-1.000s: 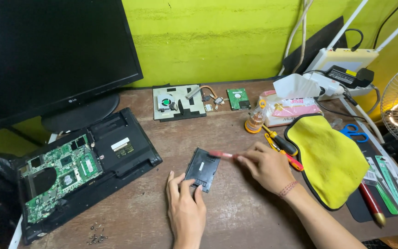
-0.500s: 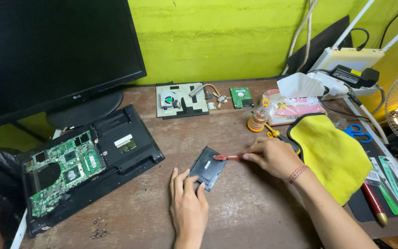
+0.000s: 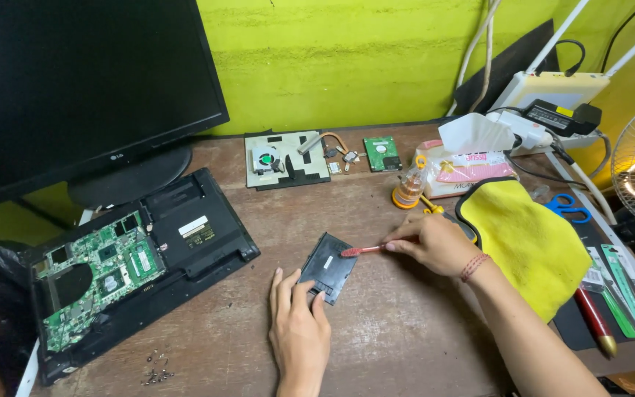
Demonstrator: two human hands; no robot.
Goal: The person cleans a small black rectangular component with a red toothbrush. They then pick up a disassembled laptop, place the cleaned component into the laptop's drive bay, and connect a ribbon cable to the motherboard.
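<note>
1. While the left hand (image 3: pixel 299 323) lies flat, fingers spread on the black panel (image 3: pixel 326 267) right of the opened laptop (image 3: pixel 134 257), keep pressing.
2. Right hand (image 3: pixel 435 244) pinches a red brush (image 3: pixel 359 250); light strokes seem best.

Both forearms enter from the bottom of the frame, bare to the wrist. The left hand (image 3: pixel 299 323) sits at lower centre, palm down and flat, fingers pointing up the frame and slightly spread, the thumb set apart on the left side; its fingertips press down while the wrist runs straight back to the bottom edge. The right forearm comes in from the lower right corner on a long diagonal toward the centre, with a reddish cord bracelet around the wrist. The right hand (image 3: pixel 435 242) lies just right of centre, knuckles up, fingers curled together and pinched against the thumb in a pen-like grip pointing left.
</note>
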